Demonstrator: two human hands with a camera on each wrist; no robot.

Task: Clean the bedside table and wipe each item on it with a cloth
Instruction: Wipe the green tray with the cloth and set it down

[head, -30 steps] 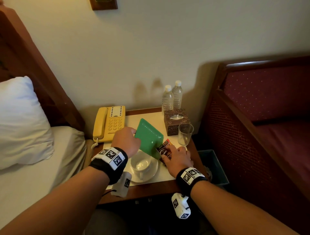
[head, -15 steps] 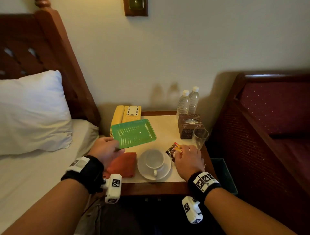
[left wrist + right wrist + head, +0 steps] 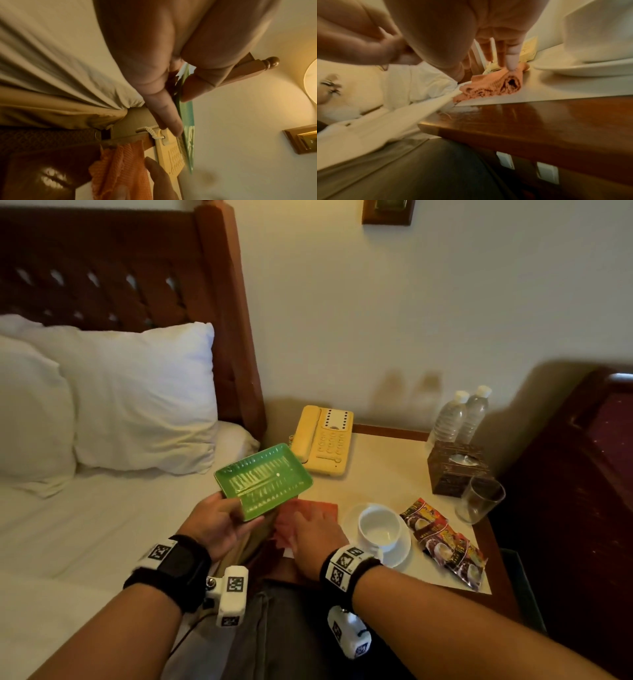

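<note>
My left hand (image 3: 236,513) pinches the near edge of a green ribbed tray (image 3: 265,481) and holds it in the air over the gap between bed and bedside table (image 3: 383,470). In the left wrist view the thumb and fingers (image 3: 164,111) clamp the tray (image 3: 187,113) edge-on. My right hand (image 3: 313,530) lies on a folded orange cloth (image 3: 323,506) at the table's front left corner. In the right wrist view its fingertips (image 3: 511,63) press down on the bunched cloth (image 3: 494,85); the thumb stays off to the side.
On the table stand a yellow phone (image 3: 323,440), a white cup on a saucer (image 3: 378,529), coffee sachets (image 3: 443,541), an empty glass (image 3: 479,499), a tissue box (image 3: 454,465) and two water bottles (image 3: 460,416). Bed and pillows (image 3: 137,398) lie left; a dark red seat stands right.
My left hand has carried the green tray left, off the table toward the bed. My right hand let go of the sachets and moved left onto the orange cloth.
</note>
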